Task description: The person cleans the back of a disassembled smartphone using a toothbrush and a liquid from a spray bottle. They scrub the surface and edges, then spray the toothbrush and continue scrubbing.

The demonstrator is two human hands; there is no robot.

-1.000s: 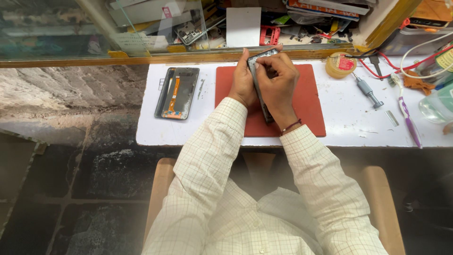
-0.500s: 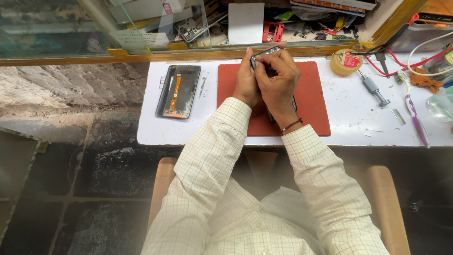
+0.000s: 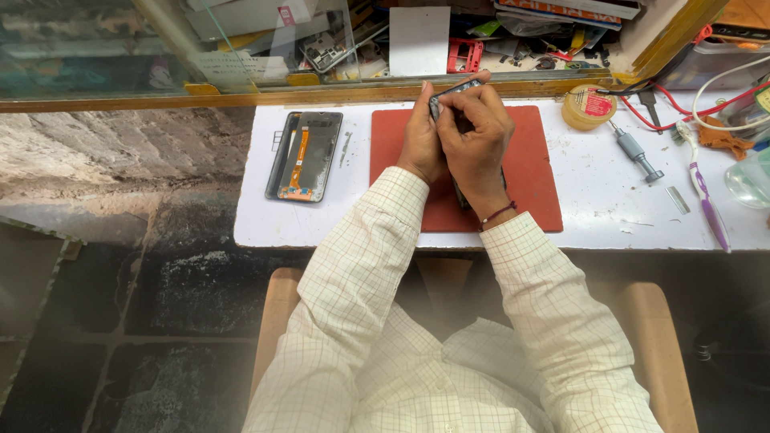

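Both my hands meet over a red work mat [image 3: 537, 172] on a white tabletop [image 3: 609, 208]. My left hand [image 3: 421, 140] grips the left edge of a dark opened phone body [image 3: 451, 92] that stands tilted on its edge. My right hand [image 3: 475, 136] wraps over the same phone from the right, with the fingers pressing at its top end. Most of the phone is hidden by my hands; only its upper corner and a lower strip show.
A detached phone screen panel with an orange flex cable [image 3: 305, 155] lies left of the mat, tweezers [image 3: 344, 148] beside it. To the right are a yellow round tin [image 3: 587, 107], a grey screwdriver [image 3: 635, 151], a purple toothbrush [image 3: 706, 196] and red wires [image 3: 682, 116]. A cluttered shelf [image 3: 481, 48] runs behind.
My hands and the phone have stayed on the mat; the fingers of my right hand have shifted a little at the phone's top end. The view has drifted slightly.
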